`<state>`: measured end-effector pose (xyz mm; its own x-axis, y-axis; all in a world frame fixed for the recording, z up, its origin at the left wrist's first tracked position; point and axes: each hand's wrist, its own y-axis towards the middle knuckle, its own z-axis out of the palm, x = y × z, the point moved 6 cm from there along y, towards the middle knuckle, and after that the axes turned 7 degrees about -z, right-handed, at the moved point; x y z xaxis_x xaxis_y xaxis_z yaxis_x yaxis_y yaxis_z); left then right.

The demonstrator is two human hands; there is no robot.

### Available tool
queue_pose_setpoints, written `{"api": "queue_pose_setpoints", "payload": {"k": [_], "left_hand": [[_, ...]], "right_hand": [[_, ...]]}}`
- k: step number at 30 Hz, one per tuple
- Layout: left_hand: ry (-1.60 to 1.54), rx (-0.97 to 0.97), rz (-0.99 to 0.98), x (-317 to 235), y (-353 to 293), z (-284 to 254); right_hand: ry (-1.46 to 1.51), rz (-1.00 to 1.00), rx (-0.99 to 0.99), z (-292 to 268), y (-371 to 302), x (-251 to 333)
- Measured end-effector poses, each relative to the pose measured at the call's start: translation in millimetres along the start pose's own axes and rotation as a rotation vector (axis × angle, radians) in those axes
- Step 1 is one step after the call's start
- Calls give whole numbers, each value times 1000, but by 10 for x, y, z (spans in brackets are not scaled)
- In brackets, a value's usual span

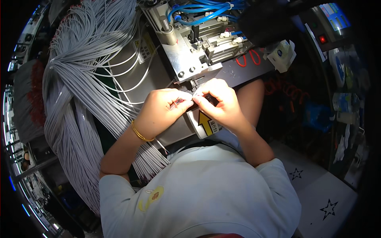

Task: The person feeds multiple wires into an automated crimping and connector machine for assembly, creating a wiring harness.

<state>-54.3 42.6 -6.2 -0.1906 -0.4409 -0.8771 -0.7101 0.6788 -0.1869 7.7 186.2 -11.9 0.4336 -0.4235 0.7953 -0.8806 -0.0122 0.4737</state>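
My left hand (158, 111), with a yellow bangle on its wrist, is closed in a pinch. Thin red and dark wires (176, 104) show between its thumb and fingers. Against its fingertips, my right hand (222, 104) is pinched too; whatever lies between those fingertips is too small to make out. Both hands meet just in front of the metal front end (193, 82) of a bench machine (178, 59). A white block with a yellow arrow label (205, 123) sits below my fingers.
Long grey cables (79, 71) hang in a thick bundle at the left, with cut ends (152, 162) by my left elbow. Blue air hoses (198, 12) cross the machine's top. To the right are a white packet (281, 55), red coiled hose (285, 90) and a red-lit switch (322, 39).
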Motion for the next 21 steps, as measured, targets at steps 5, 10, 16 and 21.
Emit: {"api": "queue_pose_setpoints", "payload": {"k": [5,10,16,21], "left_hand": [[339,-119,62,-111,-50,-47],[-47,9,-170,-52,-35,-7],[-22,78,-48,-43,-13,42],[-251,38,-160,5,-21,64]], "right_hand": [[-6,-3,-22,-16,11,108],[301,249,-63,7,-23,-8],[-48,-57,28,-29,51,132],[-31,-35,44,-51,20,77]]}}
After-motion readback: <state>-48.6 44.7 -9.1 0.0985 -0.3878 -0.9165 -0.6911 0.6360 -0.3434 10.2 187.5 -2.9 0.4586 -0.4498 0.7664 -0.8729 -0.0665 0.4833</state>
